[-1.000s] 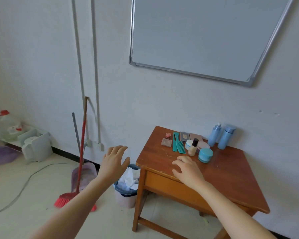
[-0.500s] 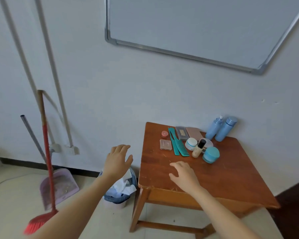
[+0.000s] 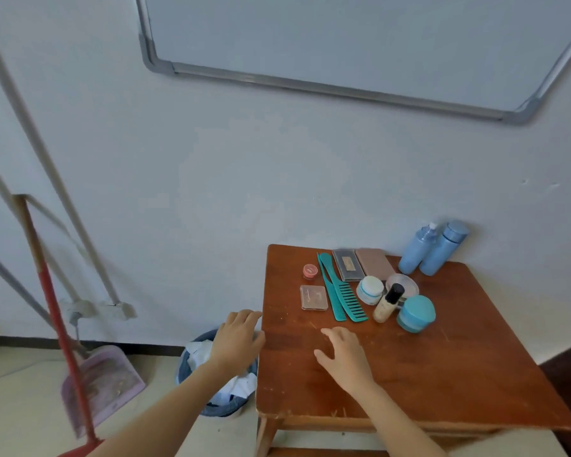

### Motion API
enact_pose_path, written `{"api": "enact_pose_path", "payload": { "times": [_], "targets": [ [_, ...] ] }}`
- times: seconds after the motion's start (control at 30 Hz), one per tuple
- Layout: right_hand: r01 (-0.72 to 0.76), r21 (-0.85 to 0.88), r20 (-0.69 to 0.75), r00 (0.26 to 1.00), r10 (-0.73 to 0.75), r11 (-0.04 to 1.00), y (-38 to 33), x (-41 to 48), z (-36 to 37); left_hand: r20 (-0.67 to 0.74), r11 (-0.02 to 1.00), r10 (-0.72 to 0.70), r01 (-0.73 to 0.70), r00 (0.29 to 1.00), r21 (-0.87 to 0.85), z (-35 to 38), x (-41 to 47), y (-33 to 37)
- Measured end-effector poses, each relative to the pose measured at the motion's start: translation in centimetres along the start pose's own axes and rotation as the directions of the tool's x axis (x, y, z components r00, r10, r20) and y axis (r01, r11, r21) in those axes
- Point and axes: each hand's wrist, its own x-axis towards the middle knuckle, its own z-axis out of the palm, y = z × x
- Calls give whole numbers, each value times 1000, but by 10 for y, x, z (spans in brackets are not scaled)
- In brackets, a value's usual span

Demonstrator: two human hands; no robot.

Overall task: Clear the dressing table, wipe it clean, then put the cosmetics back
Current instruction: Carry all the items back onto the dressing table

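Cosmetics [image 3: 370,289] bunched at back of dressing table [image 3: 442,374] by wall, front left bare, probably normal storage spot; nothing cleared yet. Teal combs [image 3: 340,298], compact [image 3: 314,297], blue bottles [image 3: 419,250] all untouched. Right hand [image 3: 343,354] over bare wood just short of combs, fingers loosely spread, empty, contact unclear. Left hand [image 3: 234,341] at table's left edge above waste bin [image 3: 211,407], fingers relaxed, empty.

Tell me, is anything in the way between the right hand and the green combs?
Nothing visible. The right hand is over the table just short of the combs, and only bare wood lies between them.
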Motion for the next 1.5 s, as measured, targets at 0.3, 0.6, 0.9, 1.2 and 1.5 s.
{"api": "enact_pose_path", "payload": {
  "times": [0.3, 0.6, 0.9, 1.2, 1.5],
  "targets": [
    [-20, -29, -98, 995, 17, 999, -1, 77, 23, 46, 997, -65, 62, 997, 52, 11, 60, 0],
    [-110, -59, -180, 979, 97, 992, -15, 106, 44, 23, 998, -66, 66, 998, -13, 29, 96, 12],
    [-128, 54, -259, 956, 138, 990, 3, 85, 38, 129, 978, 195, -203, 972, 48, 23, 186, 51],
    [-209, 210, -244, 935, 258, 955, 19, 61, 4, 243, 910, 387, -411, 890, 57, 39, 210, 46],
    [-455, 348, -266, 790, 552, 820, -9, 0, 1, 195, 726, 686, -639, 701, -255, 37, 163, 49]
  ]
}}
